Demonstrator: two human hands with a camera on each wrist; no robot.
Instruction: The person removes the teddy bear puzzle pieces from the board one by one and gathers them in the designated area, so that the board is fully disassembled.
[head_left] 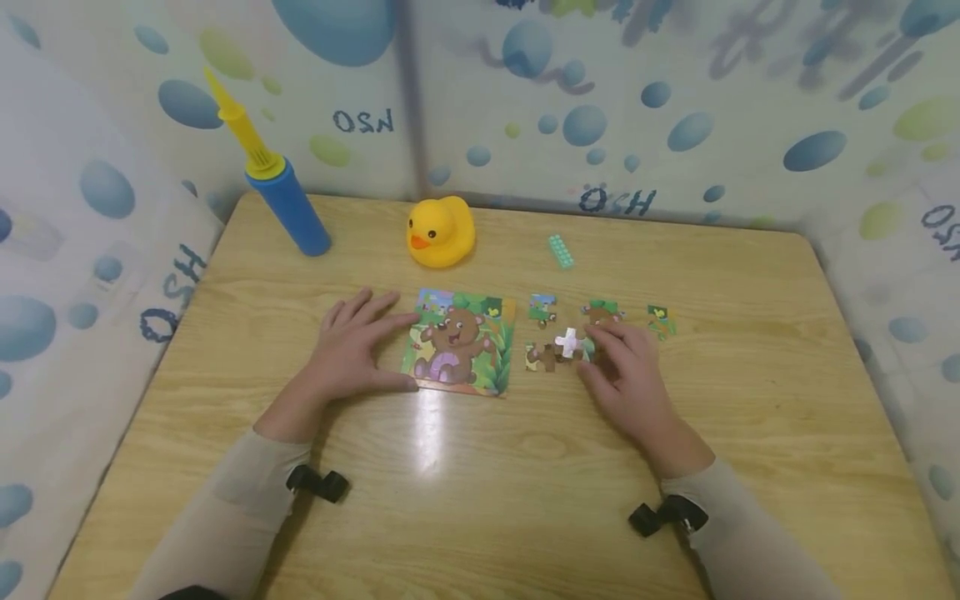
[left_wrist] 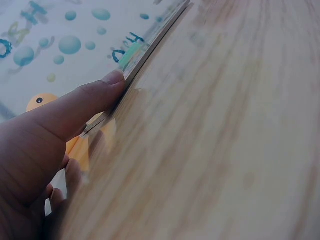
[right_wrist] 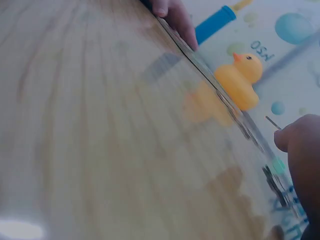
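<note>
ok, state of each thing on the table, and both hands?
Bear puzzle board, flat
Left hand, fingers spread, at the board's left edge
Pinched puzzle piece, raised
Right hand, holding that piece
Other puzzle pieces, off the board, to its right
Yellow duck, upright
Blue-yellow pump, upright
Teal brick, flat, studs up

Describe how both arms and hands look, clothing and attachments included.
The left hand and right hand are ungloved. The left sleeve and right sleeve are plain, pale beige. A small black fitting juts inward near each cuff: the left fitting and right fitting look alike.
</note>
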